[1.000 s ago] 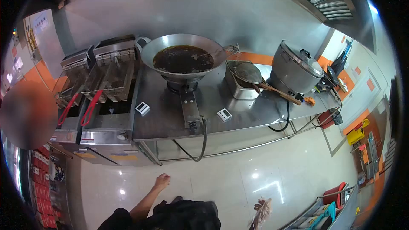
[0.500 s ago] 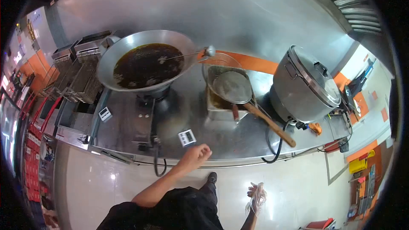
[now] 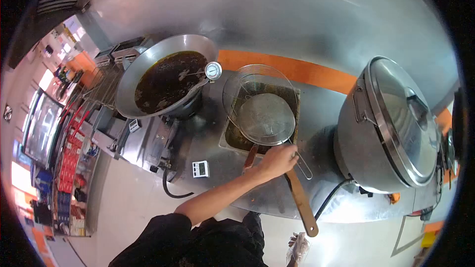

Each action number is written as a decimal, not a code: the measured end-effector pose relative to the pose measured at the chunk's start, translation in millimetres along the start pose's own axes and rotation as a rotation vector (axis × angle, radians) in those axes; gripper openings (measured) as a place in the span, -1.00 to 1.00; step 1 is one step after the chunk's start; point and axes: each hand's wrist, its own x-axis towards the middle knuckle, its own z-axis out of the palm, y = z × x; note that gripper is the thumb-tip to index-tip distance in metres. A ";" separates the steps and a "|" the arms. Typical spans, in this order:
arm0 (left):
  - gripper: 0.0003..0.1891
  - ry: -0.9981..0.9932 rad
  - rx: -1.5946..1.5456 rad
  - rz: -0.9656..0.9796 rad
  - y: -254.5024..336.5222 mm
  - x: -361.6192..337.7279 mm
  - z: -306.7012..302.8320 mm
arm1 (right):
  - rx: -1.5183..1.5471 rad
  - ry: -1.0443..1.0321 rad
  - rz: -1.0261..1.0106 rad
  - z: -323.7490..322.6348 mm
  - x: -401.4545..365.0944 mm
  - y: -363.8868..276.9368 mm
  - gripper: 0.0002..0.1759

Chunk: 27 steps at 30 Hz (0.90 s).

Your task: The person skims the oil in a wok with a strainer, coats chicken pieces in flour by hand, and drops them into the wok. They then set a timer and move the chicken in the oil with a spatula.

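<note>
Brown wood makes up the handle (image 3: 301, 200) of the sieve (image 3: 266, 119), which lies over the tub (image 3: 297, 143) near the middle of the frame. The left hand (image 3: 278, 162) is bare, its fingers curled over the top of that handle, close to the mesh rim; how tightly they close is hidden. Just right of them is a thin wire loop (image 3: 306, 170). Left of the hand, a second brown handle (image 3: 251, 157) juts over the tub's front rim. A wide wire skimmer (image 3: 257, 71) lies partly under the sieve.

The right hand (image 3: 298, 248), in clear plastic, is low in the frame over the floor (image 3: 341, 247); I cannot tell how far its fingers are open or whether they hold anything.

At upper left, the wok (image 3: 129, 95) carries dark oil (image 3: 170, 81), with a round dial (image 3: 213, 70) at its right rim, its figures too small to read. Below, a white timer (image 3: 200, 169) sits near the worktop's front edge, its display unreadable; a second timer (image 3: 134, 125) is by the burner. Red boxes (image 3: 69, 168) at left bear white marks too blurred to read.

Bare metal of the worktop (image 3: 316, 113) shows between tub and pot (image 3: 366, 138), and between the timer and tub. The sieve's handle runs past the front edge, its holed end over the floor. A black hose (image 3: 332, 198) curves beside it.
</note>
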 end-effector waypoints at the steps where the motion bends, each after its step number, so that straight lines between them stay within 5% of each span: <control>1: -0.78 -0.058 0.083 0.143 -3.8 13.4 12.8 | -0.008 -0.017 0.006 -4.8 10.5 0.0 -0.51; 2: -0.78 -0.120 0.166 0.287 -7.0 25.7 26.5 | -0.045 -0.043 -0.047 -9.5 21.6 -0.1 -0.52; 7: -0.77 -0.329 0.471 0.190 -3.5 52.2 80.5 | -0.204 -0.155 -0.309 -35.0 65.7 30.4 -0.61; 15: -0.84 -0.417 0.590 0.097 12.1 56.6 70.4 | -0.172 -0.089 0.039 -23.4 34.4 -29.4 -0.57; 21: -0.71 -0.253 0.567 -0.037 37.6 44.9 65.9 | 0.084 -0.438 -0.002 -73.7 44.3 94.4 -0.56; 22: -0.71 -0.253 0.547 -0.047 49.1 42.7 53.0 | 0.132 -0.445 0.293 -79.3 47.8 97.1 -0.58; 27: -0.70 -0.269 0.509 -0.122 70.6 30.2 1.1 | 0.313 -0.176 0.604 -79.4 29.5 112.0 -0.73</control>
